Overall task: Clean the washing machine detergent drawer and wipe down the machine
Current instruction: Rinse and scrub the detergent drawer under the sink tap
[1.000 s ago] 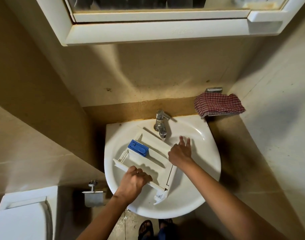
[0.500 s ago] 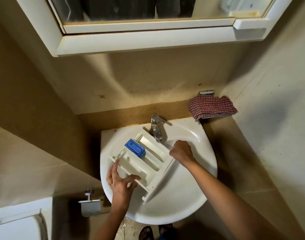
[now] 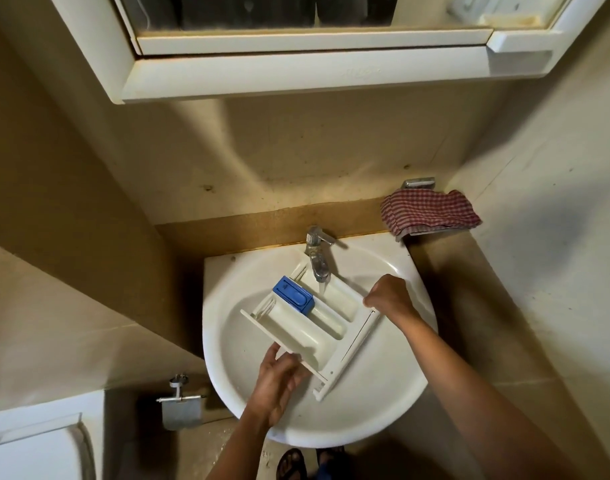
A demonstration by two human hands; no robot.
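Drawer shifted under tap; right hand grips rim, fingertips hidden.

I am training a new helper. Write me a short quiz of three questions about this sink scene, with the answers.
1. True or false: the white plastic detergent drawer lies in the round white ceramic sink, under the chrome tap.
2. Where is the red checked cloth? A: in the sink. B: outside the sink, by the wall, right of the tap. C: in a hand.
3. Fill in: the blue plastic insert sits in the ____.
Key: 1 true. 2 B. 3 drawer; the left hand and the right hand both grip it.
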